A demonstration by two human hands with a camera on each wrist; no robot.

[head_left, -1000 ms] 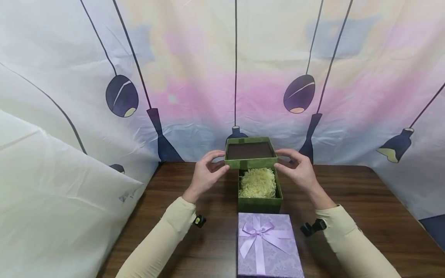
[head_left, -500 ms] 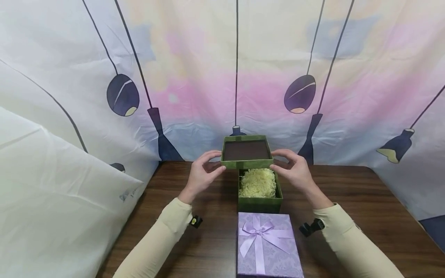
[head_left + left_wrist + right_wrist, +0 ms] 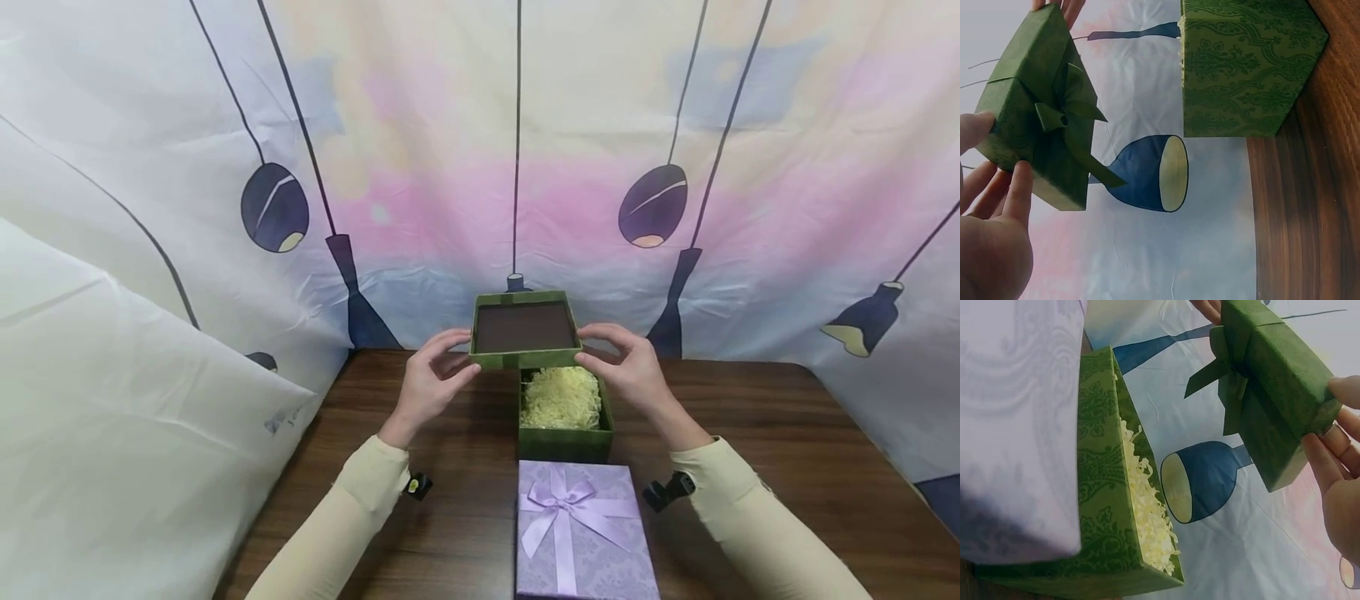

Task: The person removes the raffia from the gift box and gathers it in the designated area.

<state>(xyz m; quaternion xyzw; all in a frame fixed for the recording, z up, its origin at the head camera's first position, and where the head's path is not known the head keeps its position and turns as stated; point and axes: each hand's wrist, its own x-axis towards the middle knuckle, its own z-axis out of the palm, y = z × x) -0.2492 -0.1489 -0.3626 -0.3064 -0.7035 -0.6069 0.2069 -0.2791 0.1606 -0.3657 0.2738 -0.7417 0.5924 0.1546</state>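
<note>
Between both hands, a green box lid (image 3: pixel 525 327) is held up with its dark brown inside facing the head camera. My left hand (image 3: pixel 427 379) pinches its left side, thumb at the near corner. On the opposite side, my right hand (image 3: pixel 628 371) pinches the lid the same way. A green ribbon bow (image 3: pixel 1063 119) shows on the lid's outer face in the left wrist view. Below and slightly right of the lid stands the green box bottom (image 3: pixel 564 445), patterned and uncovered. Pale yellow shredded paper (image 3: pixel 561 400) fills it; the lid hides part of its far edge.
A purple gift box (image 3: pixel 585 542) with a lilac ribbon bow stands just in front of the green box bottom. Both are on a dark wooden table (image 3: pixel 720 467). A printed cloth (image 3: pixel 450 167) hangs behind, and a white cloth (image 3: pixel 135 433) drapes at the left.
Both hands have shifted left with the green lid, so it sits further left relative to the box bottom. The grip looks the same, and both boxes have stayed in place.
</note>
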